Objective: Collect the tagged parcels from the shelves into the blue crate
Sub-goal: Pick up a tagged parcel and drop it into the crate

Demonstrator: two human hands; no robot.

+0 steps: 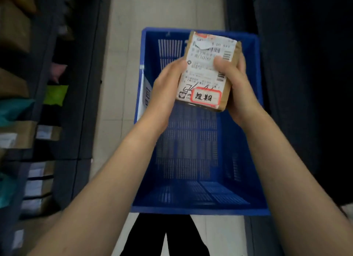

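Note:
A small brown cardboard parcel (202, 72) with a white shipping label and a red-bordered handwritten tag hangs in the air over the blue crate (198, 210). My left hand (168, 84) grips its left edge and my right hand (236, 84) grips its right side, thumb on the label. The crate stands on the floor in the aisle, slotted walls and mesh bottom showing, with nothing seen inside it. A white label sticks to the crate's outer left wall.
Dark shelves (47, 87) on the left hold several parcels: brown boxes, teal bags, a yellow-green bag (55, 95). A dark shelf unit (305, 84) fills the right side. Pale tiled floor (118, 64) runs between them. My dark trouser legs (164, 236) stand just before the crate.

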